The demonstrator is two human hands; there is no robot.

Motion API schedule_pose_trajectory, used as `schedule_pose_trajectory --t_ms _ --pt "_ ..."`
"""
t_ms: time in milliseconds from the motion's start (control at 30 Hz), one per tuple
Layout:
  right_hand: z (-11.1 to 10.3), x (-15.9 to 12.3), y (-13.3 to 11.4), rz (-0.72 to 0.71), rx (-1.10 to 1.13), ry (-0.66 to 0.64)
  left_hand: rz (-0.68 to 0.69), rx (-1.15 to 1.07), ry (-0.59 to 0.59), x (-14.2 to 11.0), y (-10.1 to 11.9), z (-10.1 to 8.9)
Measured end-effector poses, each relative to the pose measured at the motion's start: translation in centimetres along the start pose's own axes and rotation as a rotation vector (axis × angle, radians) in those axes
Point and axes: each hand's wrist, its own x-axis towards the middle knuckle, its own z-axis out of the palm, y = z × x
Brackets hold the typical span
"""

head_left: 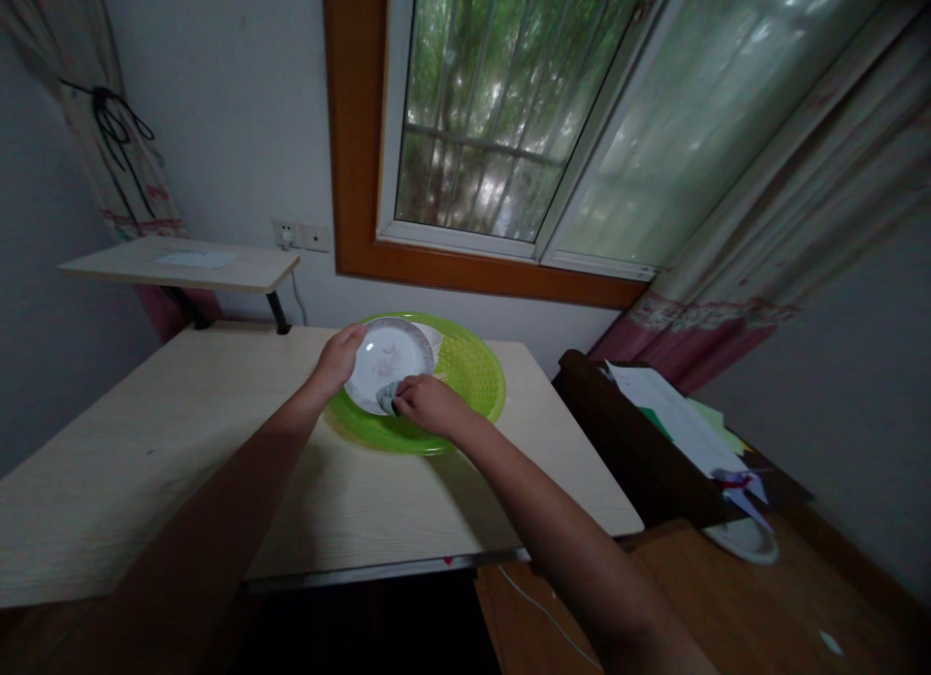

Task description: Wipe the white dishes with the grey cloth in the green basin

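My left hand (340, 356) is closed on the left rim of a white plate (388, 353) with a faint pattern in its middle and a patterned border. The plate is tilted toward me over a bright green plastic basket (480, 369). In my right hand (428, 404), fingers pinched, is a greyish-green cloth (388, 397) that touches the plate's lower right part. Behind the plate, another white dish (431, 337) shows in part inside the basket. Something thin and pale, too small to name, pokes out by my right hand.
The basket stands on a pale wooden table (291, 500). A small raised shelf (240, 266) with a paper stands at the back left. A barred window (501, 122) is behind. At the right, papers (676, 423) lie on a dark brown piece of furniture (618, 442); a cable (545, 612) runs along the floor.
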Motion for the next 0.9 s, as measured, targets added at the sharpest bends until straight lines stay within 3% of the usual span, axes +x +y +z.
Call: schedule_pose_trajectory --t_ms 167,367,533,700,900 --pt "-1.9 -0.6 1.9 0.153 -0.258 0.024 -0.019 0.002 -0.026 0.3 -0.3 -0.1" --pt "-2.2 0.0 2.1 0.085 -0.39 0.16 -0.071 -0.006 -0.114 0.6 -0.6 -0.1" --pt "-1.1 0.6 1.7 -0.008 -0.37 0.287 -0.087 -0.023 -0.175 0.6 -0.8 0.1" --pt "-0.5 0.7 1.6 -0.081 -0.319 0.307 -0.044 0.014 -0.177 0.5 -0.5 0.1" --pt "-1.0 0.1 0.8 0.034 -0.347 0.269 -0.059 0.007 -0.22 0.5 -0.3 0.0"
